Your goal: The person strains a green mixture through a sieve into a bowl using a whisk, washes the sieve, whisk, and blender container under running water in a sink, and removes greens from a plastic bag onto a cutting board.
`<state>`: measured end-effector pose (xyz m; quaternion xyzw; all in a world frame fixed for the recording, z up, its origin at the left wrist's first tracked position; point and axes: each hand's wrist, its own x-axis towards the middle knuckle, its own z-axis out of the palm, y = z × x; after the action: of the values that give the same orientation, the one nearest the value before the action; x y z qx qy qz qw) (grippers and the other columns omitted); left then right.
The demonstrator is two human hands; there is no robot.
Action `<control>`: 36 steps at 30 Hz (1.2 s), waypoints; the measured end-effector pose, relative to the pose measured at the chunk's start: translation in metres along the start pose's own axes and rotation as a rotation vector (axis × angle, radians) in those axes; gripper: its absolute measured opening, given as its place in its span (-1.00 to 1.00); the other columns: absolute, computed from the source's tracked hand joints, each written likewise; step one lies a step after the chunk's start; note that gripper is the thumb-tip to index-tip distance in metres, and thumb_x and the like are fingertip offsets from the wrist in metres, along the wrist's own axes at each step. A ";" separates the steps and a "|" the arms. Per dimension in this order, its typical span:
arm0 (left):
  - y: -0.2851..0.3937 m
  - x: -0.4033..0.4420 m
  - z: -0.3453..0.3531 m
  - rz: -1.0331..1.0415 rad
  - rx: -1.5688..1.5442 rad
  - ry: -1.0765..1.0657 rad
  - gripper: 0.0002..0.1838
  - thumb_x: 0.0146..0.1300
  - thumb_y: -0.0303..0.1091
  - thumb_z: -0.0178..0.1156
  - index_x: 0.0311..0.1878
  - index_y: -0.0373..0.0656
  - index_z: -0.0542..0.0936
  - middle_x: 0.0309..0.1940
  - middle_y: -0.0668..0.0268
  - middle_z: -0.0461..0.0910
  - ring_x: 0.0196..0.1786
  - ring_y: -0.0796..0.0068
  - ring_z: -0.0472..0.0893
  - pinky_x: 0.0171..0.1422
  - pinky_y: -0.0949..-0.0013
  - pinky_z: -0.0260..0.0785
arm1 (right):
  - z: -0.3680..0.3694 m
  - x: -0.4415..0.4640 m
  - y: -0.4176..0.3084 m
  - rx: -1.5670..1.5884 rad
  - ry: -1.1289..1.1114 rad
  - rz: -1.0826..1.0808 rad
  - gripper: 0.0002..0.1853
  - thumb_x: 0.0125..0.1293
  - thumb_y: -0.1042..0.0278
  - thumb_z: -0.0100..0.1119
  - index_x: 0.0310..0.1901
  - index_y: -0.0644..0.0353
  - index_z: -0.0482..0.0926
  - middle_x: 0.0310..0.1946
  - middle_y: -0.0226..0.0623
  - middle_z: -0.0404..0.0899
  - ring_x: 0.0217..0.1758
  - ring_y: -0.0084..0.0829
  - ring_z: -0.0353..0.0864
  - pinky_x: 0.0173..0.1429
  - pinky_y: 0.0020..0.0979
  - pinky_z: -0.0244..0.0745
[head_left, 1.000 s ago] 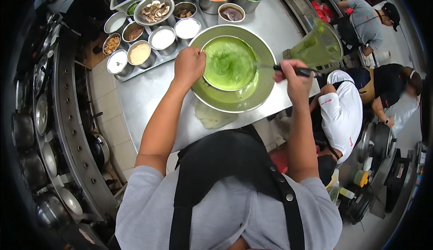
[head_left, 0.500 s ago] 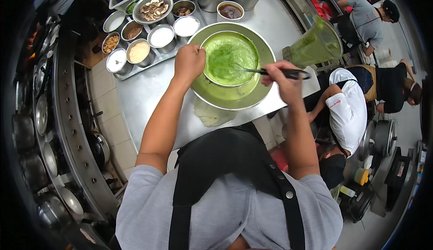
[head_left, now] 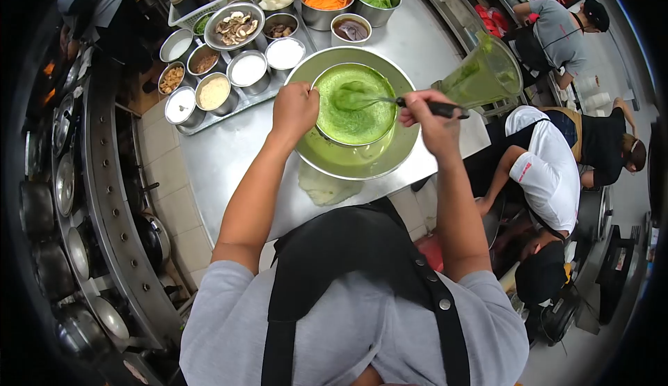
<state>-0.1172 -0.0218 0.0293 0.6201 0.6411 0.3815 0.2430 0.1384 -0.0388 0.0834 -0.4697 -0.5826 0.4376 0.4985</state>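
Observation:
My left hand (head_left: 295, 111) is closed at the left side of a round metal strainer (head_left: 356, 144), its fingers wrapped round the handle end. Frothy green liquid (head_left: 348, 121) fills the strainer, so the mesh is hidden. The strainer sits inside a wide metal bowl (head_left: 406, 76), where more green liquid shows beneath it. From the right, my right hand (head_left: 433, 118) grips the black handle of a whisk (head_left: 447, 110). The whisk's wire end is dipped in the liquid, which swirls and mounds around it.
Right of the bowl stands a green-smeared blender jug (head_left: 480, 73). A tray (head_left: 229, 111) of metal cups with powders and chopped food lies at the left. A cup of brown sauce (head_left: 350, 30) is behind the bowl. A damp cloth (head_left: 327, 185) lies in front. A person in white (head_left: 546, 163) bends at the right.
The whisk has moved left and up in the strainer, and the liquid now mounds around its wires. My left hand keeps its hold. The person in white has shifted.

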 end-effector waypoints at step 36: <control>-0.001 0.005 0.003 0.049 -0.031 0.053 -0.78 0.08 -0.42 0.07 -0.57 -0.37 0.53 -0.64 -0.12 0.46 -0.55 -0.09 0.50 -0.39 0.06 0.31 | 0.002 -0.004 0.001 0.032 0.097 0.028 -0.83 0.28 0.36 0.20 -0.30 0.32 0.60 -0.54 -0.30 0.62 -0.48 -0.56 0.61 -0.33 -0.55 0.53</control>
<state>-0.1162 -0.0163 0.0271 0.6214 0.6259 0.4135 0.2261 0.1367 -0.0431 0.0815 -0.4905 -0.5441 0.4302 0.5275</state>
